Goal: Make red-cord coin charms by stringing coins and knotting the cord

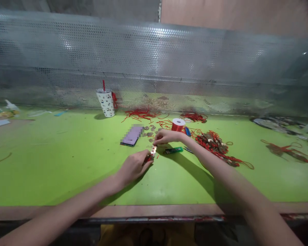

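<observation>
My left hand [135, 166] is closed around a small red piece with cord [150, 158], held just above the green table [66, 164]. My right hand [166, 136] pinches the upper end of the same small piece, near its pale shiny tip [153, 149]. Loose brass coins [151, 131] lie scattered just beyond my right hand. A green lighter [174, 150] rests to the right of my hands, and a spool of red cord [178, 124] stands behind my right wrist.
A phone [131, 136] lies left of the coins. A patterned cup with a red straw [106, 102] stands at the back. Red cord scraps [141, 114], a blue lighter [187, 131] and a heap of finished red knotted coin charms [215, 143] lie to the right. A perforated metal wall [154, 68] closes the back.
</observation>
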`<state>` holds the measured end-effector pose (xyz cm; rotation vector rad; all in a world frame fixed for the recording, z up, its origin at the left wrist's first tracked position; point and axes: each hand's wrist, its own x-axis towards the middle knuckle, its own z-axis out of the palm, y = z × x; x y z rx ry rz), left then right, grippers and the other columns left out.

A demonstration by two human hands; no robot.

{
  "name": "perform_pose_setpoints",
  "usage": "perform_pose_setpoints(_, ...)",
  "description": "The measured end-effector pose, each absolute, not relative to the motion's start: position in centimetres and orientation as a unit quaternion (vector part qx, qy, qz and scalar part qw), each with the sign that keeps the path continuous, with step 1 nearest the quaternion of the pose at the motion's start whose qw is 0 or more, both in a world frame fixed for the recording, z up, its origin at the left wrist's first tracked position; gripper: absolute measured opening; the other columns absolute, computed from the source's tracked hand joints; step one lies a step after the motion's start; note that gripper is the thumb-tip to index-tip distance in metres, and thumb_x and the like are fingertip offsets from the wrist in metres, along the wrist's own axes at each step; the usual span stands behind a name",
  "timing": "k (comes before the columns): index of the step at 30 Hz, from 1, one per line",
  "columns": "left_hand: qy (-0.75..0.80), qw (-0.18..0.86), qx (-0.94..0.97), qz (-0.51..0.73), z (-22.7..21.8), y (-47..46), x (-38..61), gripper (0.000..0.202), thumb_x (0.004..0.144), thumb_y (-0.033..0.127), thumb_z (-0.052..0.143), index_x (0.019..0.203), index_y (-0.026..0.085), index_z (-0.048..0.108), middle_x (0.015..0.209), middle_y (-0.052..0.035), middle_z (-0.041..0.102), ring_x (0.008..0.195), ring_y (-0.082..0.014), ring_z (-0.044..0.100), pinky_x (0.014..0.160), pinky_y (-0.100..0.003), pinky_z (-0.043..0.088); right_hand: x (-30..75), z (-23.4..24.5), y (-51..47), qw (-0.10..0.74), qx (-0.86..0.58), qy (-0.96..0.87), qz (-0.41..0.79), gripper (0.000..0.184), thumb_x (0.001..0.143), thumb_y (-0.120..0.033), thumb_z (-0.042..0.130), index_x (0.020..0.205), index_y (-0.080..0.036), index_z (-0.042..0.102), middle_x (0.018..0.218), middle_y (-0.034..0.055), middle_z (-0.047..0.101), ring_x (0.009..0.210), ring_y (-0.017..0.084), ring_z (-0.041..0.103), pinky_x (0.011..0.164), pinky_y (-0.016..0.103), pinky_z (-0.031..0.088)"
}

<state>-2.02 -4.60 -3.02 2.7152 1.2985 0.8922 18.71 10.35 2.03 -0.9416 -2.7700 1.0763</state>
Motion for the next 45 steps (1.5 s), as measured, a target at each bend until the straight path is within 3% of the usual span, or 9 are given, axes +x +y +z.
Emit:
perform_pose_setpoints(4, 0.405, -0.047, 0.872, 0.270, -3.7, -4.6, -2.0, 0.027, 0.102, 0.028, 0.047, 0.125, 0.016, 0.056, 0.086, -0.0065, 0.073, 0.069, -0.0204, 0.070, 0.062, -0.029, 0.054, 17.8, 1.6, 11.1, -0.015, -0.295, -0.888, 0.353, 0.025, 0.089, -0.036, 0.068, 0.083, -0.013, 0.074, 0.065, -0.0017, 0.060, 0.057, 0.009, 0.046, 0.057, 0.024, 0.035)
perform_pose_setpoints(9, 0.342, -0.052, 0.909, 0.232, -3.3, -5.2, -1.5, 0.026, 0.101, 0.031, 0.050, 0.115, 0.013, 0.062, 0.105, -0.0167, 0.074, 0.096, -0.0288, 0.072, 0.080, -0.041, 0.061, 17.7, 1.8, 10.9, -0.044, -0.289, -0.875, 0.386, 0.030, 0.091, -0.038, 0.064, 0.081, -0.011, 0.072, 0.067, -0.0001, 0.062, 0.057, 0.010, 0.050, 0.057, 0.024, 0.040)
perform_pose_setpoints(14, 0.315, 0.066, 0.925, 0.200, -3.1, -4.8, -1.6, 0.057, 0.099, 0.044, 0.055, 0.146, 0.011, 0.048, 0.151, -0.0222, 0.051, 0.142, -0.0329, 0.049, 0.116, -0.051, 0.045, 17.5, 2.1, 11.2, -0.049, -0.283, -0.883, 0.372, 0.029, 0.093, -0.035, 0.062, 0.085, -0.009, 0.074, 0.070, 0.0023, 0.066, 0.058, 0.010, 0.053, 0.057, 0.023, 0.041)
perform_pose_setpoints(22, 0.318, 0.137, 0.928, 0.139, -3.6, -4.7, -2.1, 0.062, 0.103, 0.047, 0.045, 0.153, 0.011, 0.042, 0.161, -0.0182, 0.036, 0.154, -0.0311, 0.029, 0.125, -0.053, 0.030, 14.9, 1.8, 10.4, 0.073, -0.298, -0.918, 0.251, 0.011, 0.087, -0.018, 0.069, 0.089, -0.009, 0.076, 0.077, 0.0026, 0.069, 0.067, 0.011, 0.054, 0.063, 0.023, 0.039)
perform_pose_setpoints(27, 0.314, 0.128, 0.931, 0.138, -3.8, -4.7, -2.0, 0.058, 0.105, 0.044, 0.043, 0.153, 0.013, 0.042, 0.161, -0.0171, 0.039, 0.153, -0.0298, 0.031, 0.125, -0.052, 0.031, 14.4, 1.5, 9.1, 0.144, -0.343, -0.910, 0.183, 0.009, 0.092, -0.018, 0.065, 0.092, -0.013, 0.073, 0.085, 0.0058, 0.072, 0.072, 0.015, 0.059, 0.067, 0.025, 0.040)
perform_pose_setpoints(32, 0.319, 0.069, 0.915, 0.236, -3.7, -4.8, -2.1, 0.054, 0.101, 0.040, 0.053, 0.147, 0.011, 0.048, 0.156, -0.0216, 0.046, 0.146, -0.0321, 0.044, 0.119, -0.052, 0.042, 15.8, 0.7, 6.8, 0.221, -0.445, -0.863, 0.091, 0.025, 0.101, -0.028, 0.055, 0.119, -0.012, 0.061, 0.104, 0.0163, 0.072, 0.087, 0.024, 0.065, 0.073, 0.031, 0.043)
perform_pose_setpoints(39, 0.320, 0.030, 0.881, 0.348, -3.3, -4.7, -2.1, 0.014, 0.098, 0.022, 0.058, 0.099, 0.017, 0.071, 0.101, -0.0089, 0.077, 0.099, -0.0237, 0.070, 0.091, -0.041, 0.058, 16.7, -1.2, 3.0, 0.156, -0.484, -0.854, 0.113, 0.038, 0.098, -0.048, 0.056, 0.087, -0.013, 0.064, 0.092, 0.0162, 0.071, 0.084, 0.026, 0.064, 0.073, 0.033, 0.046)
perform_pose_setpoints(42, 0.314, 0.018, 0.884, 0.345, -3.4, -4.7, -2.3, 0.013, 0.098, 0.019, 0.058, 0.094, 0.016, 0.071, 0.093, -0.0079, 0.077, 0.090, -0.0224, 0.070, 0.084, -0.038, 0.057, 15.6, -1.8, 1.5, 0.169, -0.483, -0.855, 0.084, 0.023, 0.094, -0.035, 0.064, 0.094, -0.011, 0.063, 0.102, 0.0182, 0.069, 0.098, 0.029, 0.061, 0.082, 0.037, 0.046)
perform_pose_setpoints(45, 0.315, 0.021, 0.876, 0.363, -3.3, -4.7, -2.6, 0.012, 0.098, 0.018, 0.058, 0.096, 0.016, 0.070, 0.095, -0.0087, 0.076, 0.091, -0.0215, 0.069, 0.086, -0.037, 0.056, 14.9, -2.0, 0.2, 0.209, -0.455, -0.852, 0.154, 0.005, 0.093, -0.020, 0.060, 0.090, -0.016, 0.060, 0.091, 0.0100, 0.069, 0.083, 0.021, 0.061, 0.075, 0.032, 0.045)
